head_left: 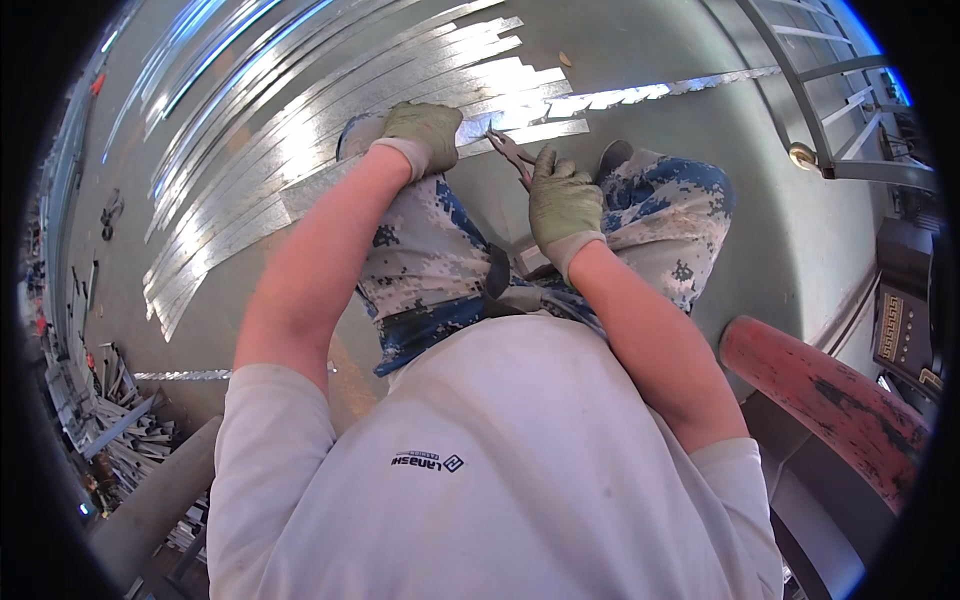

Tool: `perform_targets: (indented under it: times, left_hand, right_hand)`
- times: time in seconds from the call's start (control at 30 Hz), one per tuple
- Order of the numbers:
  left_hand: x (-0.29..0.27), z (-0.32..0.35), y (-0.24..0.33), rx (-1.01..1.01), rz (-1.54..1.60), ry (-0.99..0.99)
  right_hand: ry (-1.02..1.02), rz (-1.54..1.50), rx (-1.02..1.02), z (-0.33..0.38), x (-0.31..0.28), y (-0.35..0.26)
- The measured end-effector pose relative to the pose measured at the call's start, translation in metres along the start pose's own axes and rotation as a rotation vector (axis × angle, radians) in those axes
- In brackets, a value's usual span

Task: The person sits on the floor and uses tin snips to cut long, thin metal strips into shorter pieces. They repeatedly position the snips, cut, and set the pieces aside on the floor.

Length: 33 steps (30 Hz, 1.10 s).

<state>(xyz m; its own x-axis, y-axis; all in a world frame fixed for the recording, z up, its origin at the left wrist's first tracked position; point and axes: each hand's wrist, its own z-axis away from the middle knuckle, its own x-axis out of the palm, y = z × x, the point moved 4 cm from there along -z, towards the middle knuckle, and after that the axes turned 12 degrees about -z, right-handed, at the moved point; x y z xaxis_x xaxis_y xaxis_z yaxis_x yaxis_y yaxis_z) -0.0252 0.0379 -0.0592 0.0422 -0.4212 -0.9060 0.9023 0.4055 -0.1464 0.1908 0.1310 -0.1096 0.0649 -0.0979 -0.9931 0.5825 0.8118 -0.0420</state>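
Observation:
A pair of pliers [512,155] is in my right hand [565,203], gloved in green. Its jaws point up and left toward the end of a shiny metal strip [490,123], and I cannot tell whether they touch it. My left hand [424,134], in a matching glove, is closed beside my left knee, close to that strip. Whatever its fingers hold is hidden. Many flat silvery metal strips [330,130] lie side by side on the floor in front and to the left, with uneven ends toward the right.
A bright jagged strip [650,94] extends to the right across the green floor [640,35]. At the far right stands a metal frame with a caster [803,156]. A worn red cylinder [820,400] is at my right. Scrap pieces [135,425] are heaped at lower left.

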Motion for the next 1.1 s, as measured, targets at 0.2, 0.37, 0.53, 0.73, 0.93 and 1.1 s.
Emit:
perform_targets:
  times: [0.2,0.37,0.53,0.73,0.93,1.1]
  left_hand:
    - [-0.008,0.027,-0.002,-0.020,-0.186,0.005]
    - [-0.013,0.026,-0.017,-0.062,-0.003,-0.040]
    - [-0.016,0.026,-0.019,-0.076,0.052,-0.043]
    - [-0.010,0.020,-0.019,-0.073,0.048,-0.021]
    - [-0.008,0.018,-0.022,-0.073,0.073,-0.030]
    - [-0.004,0.015,-0.023,-0.067,0.088,-0.032]
  right_hand:
    - [-0.093,-0.134,0.029,0.011,0.009,0.021]
    - [-0.536,-0.884,0.125,0.016,-0.001,0.042]
    - [-0.748,-1.530,0.349,0.012,-0.015,0.020]
    - [-0.803,-1.604,0.370,0.005,0.009,0.009]
    - [-0.857,-1.605,0.417,0.008,0.004,0.007]
    - [-0.873,-1.600,0.375,0.002,0.010,0.001]
